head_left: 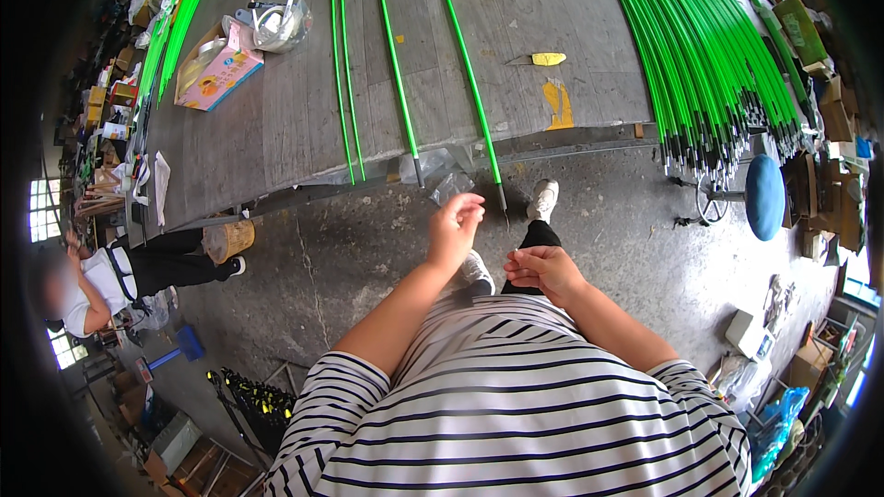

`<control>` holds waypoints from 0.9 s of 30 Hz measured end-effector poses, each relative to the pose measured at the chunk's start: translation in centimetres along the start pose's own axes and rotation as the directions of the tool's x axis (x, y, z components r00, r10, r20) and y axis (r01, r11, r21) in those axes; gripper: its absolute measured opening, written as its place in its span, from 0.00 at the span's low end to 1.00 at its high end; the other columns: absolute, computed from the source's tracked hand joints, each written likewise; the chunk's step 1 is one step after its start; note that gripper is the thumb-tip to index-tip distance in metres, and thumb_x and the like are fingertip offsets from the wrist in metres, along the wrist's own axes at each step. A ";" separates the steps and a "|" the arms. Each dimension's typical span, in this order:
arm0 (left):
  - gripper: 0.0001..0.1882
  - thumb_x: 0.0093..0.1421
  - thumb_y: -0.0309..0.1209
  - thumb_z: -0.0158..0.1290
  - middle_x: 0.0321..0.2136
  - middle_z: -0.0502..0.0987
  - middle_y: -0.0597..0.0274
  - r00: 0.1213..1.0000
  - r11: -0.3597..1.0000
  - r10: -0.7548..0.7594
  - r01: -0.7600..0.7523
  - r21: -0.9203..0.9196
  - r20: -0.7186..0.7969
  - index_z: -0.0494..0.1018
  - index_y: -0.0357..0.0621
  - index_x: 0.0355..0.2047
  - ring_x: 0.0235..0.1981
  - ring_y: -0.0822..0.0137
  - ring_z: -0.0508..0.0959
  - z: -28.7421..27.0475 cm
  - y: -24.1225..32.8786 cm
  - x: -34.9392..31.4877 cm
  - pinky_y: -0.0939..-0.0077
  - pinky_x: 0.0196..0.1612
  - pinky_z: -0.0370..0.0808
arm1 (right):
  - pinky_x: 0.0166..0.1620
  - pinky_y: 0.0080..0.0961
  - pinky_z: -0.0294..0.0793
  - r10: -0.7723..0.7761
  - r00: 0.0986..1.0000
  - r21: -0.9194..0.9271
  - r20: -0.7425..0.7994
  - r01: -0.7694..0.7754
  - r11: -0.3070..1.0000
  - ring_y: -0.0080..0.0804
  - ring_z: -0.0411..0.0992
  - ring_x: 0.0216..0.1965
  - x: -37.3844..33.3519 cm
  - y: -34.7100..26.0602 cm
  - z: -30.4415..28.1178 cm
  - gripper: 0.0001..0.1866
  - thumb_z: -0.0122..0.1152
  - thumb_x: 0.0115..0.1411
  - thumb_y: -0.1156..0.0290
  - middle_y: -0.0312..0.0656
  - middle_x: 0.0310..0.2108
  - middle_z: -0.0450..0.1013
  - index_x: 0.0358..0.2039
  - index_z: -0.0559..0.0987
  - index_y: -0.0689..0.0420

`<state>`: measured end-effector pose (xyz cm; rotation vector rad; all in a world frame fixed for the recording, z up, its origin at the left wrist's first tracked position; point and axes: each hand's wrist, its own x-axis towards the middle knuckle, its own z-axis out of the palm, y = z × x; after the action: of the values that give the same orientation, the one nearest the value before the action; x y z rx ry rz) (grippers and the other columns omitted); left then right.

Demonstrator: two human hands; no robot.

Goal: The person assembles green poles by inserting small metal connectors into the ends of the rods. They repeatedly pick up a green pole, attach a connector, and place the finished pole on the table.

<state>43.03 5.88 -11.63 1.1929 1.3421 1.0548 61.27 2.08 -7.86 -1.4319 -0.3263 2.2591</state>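
My left hand [456, 228] is raised in front of the table edge, its fingers curled and bunched. My right hand [545, 271] is lower and to the right, with thumb and forefinger pinched together. Whatever either hand holds is too small or too hidden to make out. Between and beyond them, a green rod [470, 83] juts past the table edge. Its dark tip [502, 197] has a thin wire-like end and appears apart from both hands. Left of it, another green rod [394, 64] with a black and silver end overhangs the edge, beside a transparent plastic bag [451, 186].
Two thinner green rods [341, 64] lie further left on the grey table [267, 138]. A pink box [219, 74] and a bagged bundle [284, 20] sit there too. Many green rods [691, 46] lie at right, near a blue stool [764, 197]. Another person [110, 276] stands at left.
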 end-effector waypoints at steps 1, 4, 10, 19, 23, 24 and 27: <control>0.10 0.51 0.21 0.49 0.26 0.74 0.59 0.987 0.974 0.135 -0.148 0.169 0.087 0.70 0.40 0.35 0.28 0.67 0.74 -0.3 1.7 -0.3 0.78 0.32 0.71 | 0.33 0.21 0.74 0.008 1.000 -0.002 0.002 -0.008 1.000 0.28 0.71 0.28 -0.2 0.0 -0.1 0.12 0.51 0.56 0.69 0.44 0.29 0.71 0.35 0.71 0.66; 0.13 0.47 0.19 0.50 0.26 0.73 0.59 0.903 0.858 0.298 -0.395 0.328 0.309 0.73 0.45 0.35 0.28 0.63 0.74 -0.1 3.4 -1.2 0.74 0.31 0.70 | 0.34 0.23 0.74 0.005 1.000 -0.026 0.000 -0.004 1.000 0.33 0.72 0.29 -0.4 0.4 -0.6 0.13 0.51 0.55 0.70 0.48 0.30 0.72 0.35 0.71 0.68; 0.14 0.45 0.20 0.52 0.29 0.74 0.61 0.824 0.718 0.395 -0.553 0.423 0.406 0.74 0.46 0.34 0.30 0.60 0.74 0.4 2.6 -1.3 0.72 0.33 0.72 | 0.33 0.22 0.74 0.025 1.000 -0.039 0.017 -0.025 0.999 0.28 0.72 0.27 -1.0 0.3 -0.7 0.11 0.51 0.55 0.71 0.44 0.28 0.72 0.34 0.72 0.66; 0.07 0.42 0.23 0.55 0.29 0.74 0.61 0.785 0.651 0.447 -0.614 0.446 0.429 0.74 0.41 0.25 0.29 0.63 0.74 0.5 2.6 -0.7 0.73 0.32 0.72 | 0.34 0.24 0.74 0.012 1.000 -0.037 0.018 -0.011 0.999 0.33 0.73 0.28 -0.6 0.2 -1.2 0.11 0.51 0.55 0.71 0.47 0.29 0.72 0.33 0.72 0.67; 0.06 0.42 0.24 0.55 0.29 0.75 0.61 0.788 0.663 0.438 -0.609 0.436 0.433 0.74 0.40 0.24 0.29 0.62 0.74 0.4 2.3 -0.5 0.73 0.31 0.72 | 0.33 0.23 0.74 -0.013 1.000 -0.050 0.011 0.014 0.999 0.31 0.72 0.27 -0.3 -0.2 -1.1 0.10 0.52 0.54 0.71 0.46 0.28 0.72 0.33 0.73 0.66; 0.06 0.42 0.24 0.56 0.29 0.75 0.60 0.787 0.662 0.438 -0.610 0.435 0.435 0.74 0.40 0.24 0.29 0.62 0.74 0.4 2.2 -0.5 0.73 0.31 0.72 | 0.32 0.22 0.74 -0.019 1.000 -0.051 0.009 0.019 0.999 0.30 0.72 0.27 -0.2 -0.4 -1.0 0.10 0.52 0.54 0.71 0.45 0.27 0.72 0.33 0.73 0.66; 0.05 0.43 0.25 0.56 0.30 0.75 0.60 0.825 0.707 0.397 -0.554 0.439 0.402 0.74 0.40 0.24 0.29 0.61 0.75 0.6 2.1 -0.5 0.72 0.32 0.72 | 0.32 0.22 0.74 -0.049 0.999 -0.058 0.002 0.049 0.997 0.30 0.72 0.27 0.2 -0.9 -1.0 0.10 0.52 0.54 0.71 0.45 0.27 0.72 0.33 0.73 0.66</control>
<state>43.85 5.63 -9.57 2.1352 1.1515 0.8172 62.37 2.90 -8.06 -1.4367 -0.4252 2.2275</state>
